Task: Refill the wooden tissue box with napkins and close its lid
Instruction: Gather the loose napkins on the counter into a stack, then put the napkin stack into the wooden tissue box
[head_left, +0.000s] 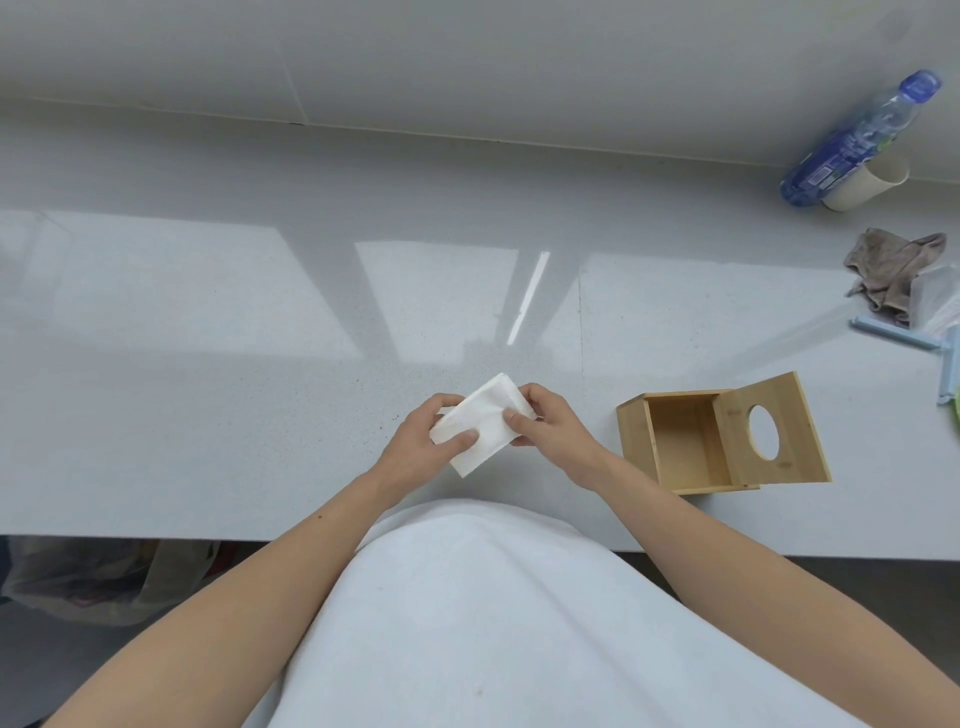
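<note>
Head view: both hands, left hand (426, 441) and right hand (545, 426), pinch a soft white napkin stack (480, 423) over the glossy tabletop (208, 364), squaring it up I'd guess; the wooden tissue box (680, 441) sits empty just right, oval-holed lid (769, 431) swung open.

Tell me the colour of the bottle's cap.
Blue; the bottle's cap shows in the head view, top right.

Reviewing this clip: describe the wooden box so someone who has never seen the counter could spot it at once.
Start at the long pale counter and go to its near edge, just right of the person's right hand. The wooden box stands there open and empty, its lid swung up. It is the only wooden thing, and the lid has an oval hole.
</note>
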